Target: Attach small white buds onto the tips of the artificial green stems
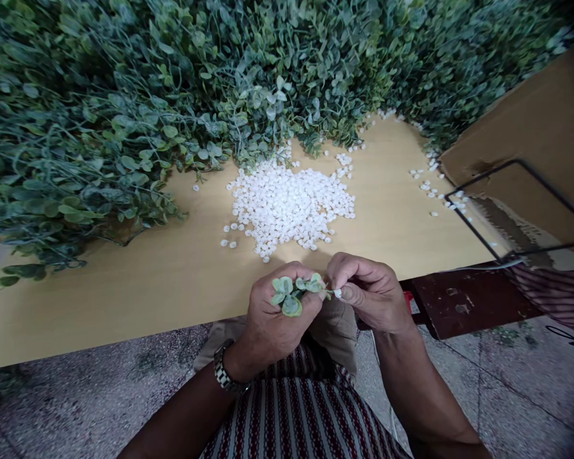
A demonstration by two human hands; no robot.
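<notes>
My left hand (282,319) is closed around a small sprig of artificial leaves (291,294), its green leaves poking out above the fingers. To the right of it, my right hand (370,290) pinches a little white plastic piece (337,293) between thumb and forefinger, at the end of the sprig's stem. Whether the piece is seated on the stem, I cannot tell. Both hands are at the table's near edge, above my lap. Just beyond them lies a heap of small round white pieces (291,201).
Artificial greenery (196,83) is piled along the back and left of the tan table (191,274). At the right stand a cardboard box (530,134) and a black wire frame (550,185). A dark red bench (473,303) is below, beside a striped cloth (555,299).
</notes>
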